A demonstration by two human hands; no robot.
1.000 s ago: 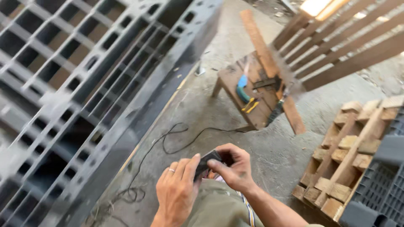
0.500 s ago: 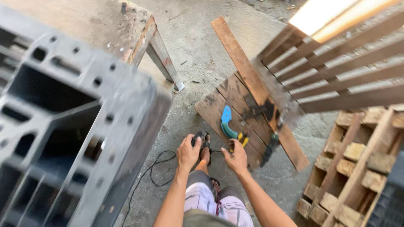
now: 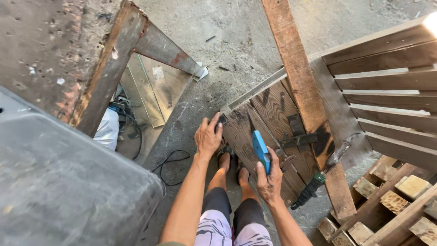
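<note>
Since half a second ago the small dark tool has been let go: the left hand (image 3: 208, 136) is now spread open on the near corner of the dark wooden board (image 3: 266, 123) at frame centre. A blue-handled tool (image 3: 261, 151), lifted off that board, is now clenched in the right hand (image 3: 268, 182), just below centre. A green-handled tool (image 3: 318, 177) is seen lying to the right.

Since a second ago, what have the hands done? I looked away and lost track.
Both hands let go of the small dark tool they held together near the lap. The left hand moved out onto the edge of the wooden panel. The right hand took hold of the blue tool, which lay on the panel before. The long plank and the dark-handled tool stayed put.
</note>
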